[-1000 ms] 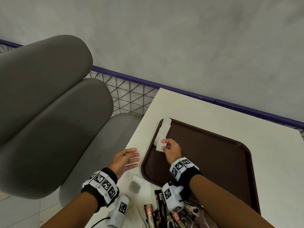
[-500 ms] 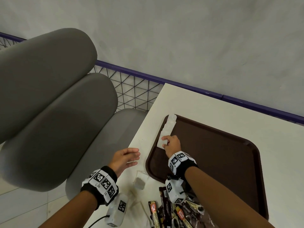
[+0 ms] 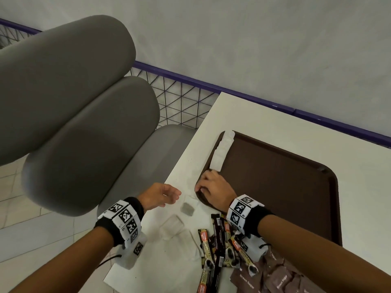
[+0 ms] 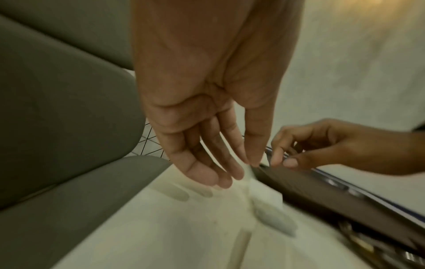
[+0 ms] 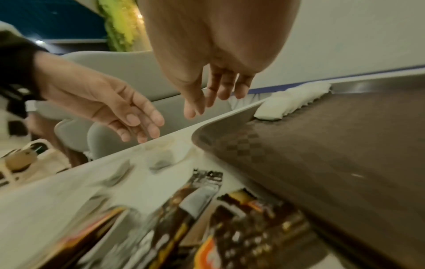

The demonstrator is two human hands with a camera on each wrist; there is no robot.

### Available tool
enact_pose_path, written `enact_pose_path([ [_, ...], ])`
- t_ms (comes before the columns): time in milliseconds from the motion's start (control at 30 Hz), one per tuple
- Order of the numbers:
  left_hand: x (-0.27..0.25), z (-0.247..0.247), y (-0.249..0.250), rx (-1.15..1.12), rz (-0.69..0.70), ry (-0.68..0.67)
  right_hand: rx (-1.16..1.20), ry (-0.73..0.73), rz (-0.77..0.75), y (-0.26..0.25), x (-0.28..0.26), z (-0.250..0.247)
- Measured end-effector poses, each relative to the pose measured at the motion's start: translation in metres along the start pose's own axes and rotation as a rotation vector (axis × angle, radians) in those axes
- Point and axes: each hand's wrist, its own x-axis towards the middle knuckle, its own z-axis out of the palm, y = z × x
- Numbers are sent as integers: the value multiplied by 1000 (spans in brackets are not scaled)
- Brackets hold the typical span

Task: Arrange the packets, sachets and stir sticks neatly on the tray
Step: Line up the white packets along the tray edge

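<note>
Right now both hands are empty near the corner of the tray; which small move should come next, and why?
Probably the right hand should reach to the small clear sachet on the table beside the tray's near corner and set it on the tray. The white sachets already line the tray's left edge, neither hand holds anything, and this sachet lies closest to both.

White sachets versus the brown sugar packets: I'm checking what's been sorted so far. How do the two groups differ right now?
The white sachets lie on the tray, lined up in an overlapping row along its left rim; the brown sugar packets lie off it on the table, in a loose heap. The sachets are plain white; the packets are brown with printed lettering. Neither hand holds either group.
</note>
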Motion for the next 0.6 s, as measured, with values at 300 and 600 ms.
enact_pose_path([
  [300, -16, 25, -27, 538, -29, 21, -515, -192, 9, -27, -7, 29],
  [600, -19, 36, -26, 668, 59, 87, -23, -173, 144, -40, -7, 26],
])
